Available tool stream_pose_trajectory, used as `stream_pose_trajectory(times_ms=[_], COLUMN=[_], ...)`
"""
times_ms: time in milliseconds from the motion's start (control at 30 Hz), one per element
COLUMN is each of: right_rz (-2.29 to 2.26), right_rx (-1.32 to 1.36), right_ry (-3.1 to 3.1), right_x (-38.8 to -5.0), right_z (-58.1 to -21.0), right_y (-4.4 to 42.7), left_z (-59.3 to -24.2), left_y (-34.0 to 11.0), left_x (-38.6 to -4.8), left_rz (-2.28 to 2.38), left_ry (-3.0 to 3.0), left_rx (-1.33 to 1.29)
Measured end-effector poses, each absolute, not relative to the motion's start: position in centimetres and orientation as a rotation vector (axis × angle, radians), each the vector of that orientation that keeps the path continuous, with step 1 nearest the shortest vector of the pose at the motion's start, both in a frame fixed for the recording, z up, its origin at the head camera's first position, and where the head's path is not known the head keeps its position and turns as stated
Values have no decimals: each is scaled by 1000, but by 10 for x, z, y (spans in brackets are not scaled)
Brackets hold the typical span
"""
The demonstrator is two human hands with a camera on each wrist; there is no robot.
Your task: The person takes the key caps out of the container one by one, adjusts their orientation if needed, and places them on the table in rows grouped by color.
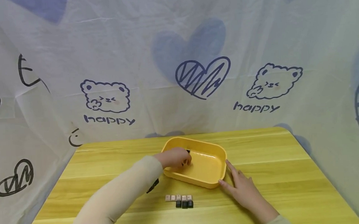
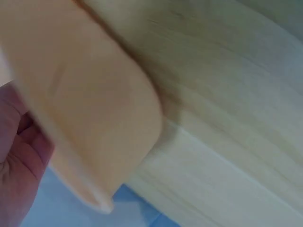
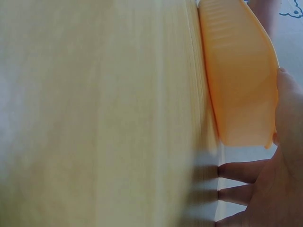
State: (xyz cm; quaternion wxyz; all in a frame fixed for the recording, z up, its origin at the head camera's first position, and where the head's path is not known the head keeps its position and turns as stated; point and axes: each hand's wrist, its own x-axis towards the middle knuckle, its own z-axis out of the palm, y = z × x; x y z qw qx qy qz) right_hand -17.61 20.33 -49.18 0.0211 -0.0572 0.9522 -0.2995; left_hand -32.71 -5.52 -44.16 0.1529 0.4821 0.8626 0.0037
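Observation:
A yellow plastic tray (image 1: 205, 183) stands on the table. My left hand (image 1: 177, 156) reaches over its left side with the fingers bent down inside; whether they pinch anything is hidden. A small black piece (image 1: 188, 151) shows beside that hand. In the left wrist view, curled fingers (image 2: 33, 146) appear behind the tray's rim. My right hand (image 1: 242, 190) touches the tray's right corner with spread, mostly straight fingers. Several fingertips meet the table in the right wrist view. In front of the tray lie a row of pale keycaps (image 1: 178, 197) and three black keycaps (image 1: 184, 204).
The wood-grain table (image 1: 293, 187) reaches back to a hanging white cloth (image 1: 154, 103) printed with hearts and bears. Beside the left forearm is a dark object (image 1: 153, 185), partly covered by the sleeve; its kind is unclear.

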Motion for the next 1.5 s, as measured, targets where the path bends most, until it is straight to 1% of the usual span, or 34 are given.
stream_pose_trajectory(times_ms=[300, 467, 667, 767, 967, 1067, 1333, 1500], right_rz=[-923, -919, -916, -909, -905, -911, -904, -909], right_rx=[-186, -198, -205, -203, -210, -213, -225, -226], right_ry=[2958, 2957, 2968, 2972, 2962, 2962, 2968, 2957], right_x=[-176, -176, -176, -175, -176, -176, -177, -176], right_z=[-491, -492, -493, -493, -493, -493, -494, -492], right_y=[204, 205, 205, 206, 205, 205, 204, 202], left_z=[-402, -394, -392, -395, -402, -409, -443, -459], left_y=[-80, -91, -103, -108, -117, -121, -130, -132], left_x=[-305, -286, -256, -241, -213, -202, -181, -176], left_rz=[243, 364, 576, 691, 953, 1046, 1158, 1116], left_ry=[2571, 2627, 2724, 2763, 2875, 2859, 2703, 2694], left_rx=[1446, 1518, 1495, 1410, 1105, 995, 801, 735])
